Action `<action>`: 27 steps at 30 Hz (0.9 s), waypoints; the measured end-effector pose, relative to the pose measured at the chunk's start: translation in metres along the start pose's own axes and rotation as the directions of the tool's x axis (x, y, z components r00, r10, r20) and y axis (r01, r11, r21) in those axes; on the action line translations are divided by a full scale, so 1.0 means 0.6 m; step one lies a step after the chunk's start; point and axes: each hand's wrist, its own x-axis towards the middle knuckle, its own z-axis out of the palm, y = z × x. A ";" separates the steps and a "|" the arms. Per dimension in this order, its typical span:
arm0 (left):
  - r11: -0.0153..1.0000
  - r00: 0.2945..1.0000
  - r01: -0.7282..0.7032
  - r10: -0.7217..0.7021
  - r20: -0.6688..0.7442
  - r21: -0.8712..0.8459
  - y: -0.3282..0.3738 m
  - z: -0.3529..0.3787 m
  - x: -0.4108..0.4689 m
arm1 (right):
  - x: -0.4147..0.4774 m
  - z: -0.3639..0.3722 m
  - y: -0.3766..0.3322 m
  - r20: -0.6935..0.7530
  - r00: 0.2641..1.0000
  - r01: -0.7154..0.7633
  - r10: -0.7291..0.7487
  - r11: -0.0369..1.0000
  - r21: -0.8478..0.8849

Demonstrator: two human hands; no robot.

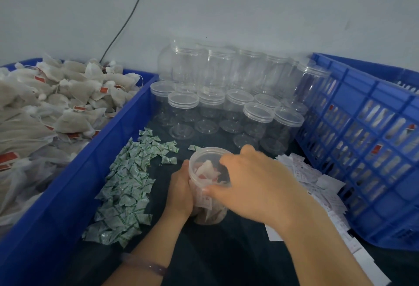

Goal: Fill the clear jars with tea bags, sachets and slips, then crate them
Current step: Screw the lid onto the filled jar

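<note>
Right hand [256, 181] fingers clamp the jar [213, 214] rim; left hand [180, 192] fingers wrap its side

One clear jar [199, 172] is held upright on the dark surface [226, 251], gripped at its side by the left hand [180, 191] and at its open rim by the right hand [256, 179]; tea bags [208, 166] and a printed slip [205, 202] are seen inside. Empty jars [226, 95] (lidded, partly stacked in two tiers) are massed behind it. Loose tea bags [56, 109] with red tags are heaped in the blue bin [74, 183] at left. Green-and-white sachets [129, 186] are strewn beside the bin. White slips [317, 183] are piled against the blue lattice crate [362, 95], through whose wall filled jars [371, 113] are seen.
</note>
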 end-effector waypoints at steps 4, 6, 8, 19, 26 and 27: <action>0.996 0.991 -0.083 0.084 0.101 -0.013 -0.003 -0.002 0.004 | 0.043 -0.004 0.024 0.059 0.974 0.193 -0.217 0.940 0.282; 0.994 0.994 -0.101 0.100 0.045 0.039 -0.007 -0.002 0.005 | 0.057 0.016 0.018 -0.034 0.955 0.284 -0.296 0.868 0.407; 0.993 0.996 -0.050 0.058 -0.070 0.110 -0.016 0.001 0.009 | 0.064 0.048 0.006 -0.203 0.953 0.291 -0.224 0.864 0.412; 0.995 0.985 -0.093 0.099 0.143 -0.048 -0.002 0.005 -0.005 | 0.063 0.068 0.006 -0.278 0.933 0.298 -0.228 0.922 0.245; 0.998 0.998 0.022 -0.025 -0.054 -0.062 0.009 0.019 -0.003 | 0.061 0.083 -0.020 -0.359 0.929 0.190 -0.093 0.951 0.245; 0.981 0.997 0.073 -0.071 0.019 -0.179 0.015 0.016 -0.010 | 0.062 0.081 -0.016 -0.333 0.936 0.200 -0.112 0.950 0.241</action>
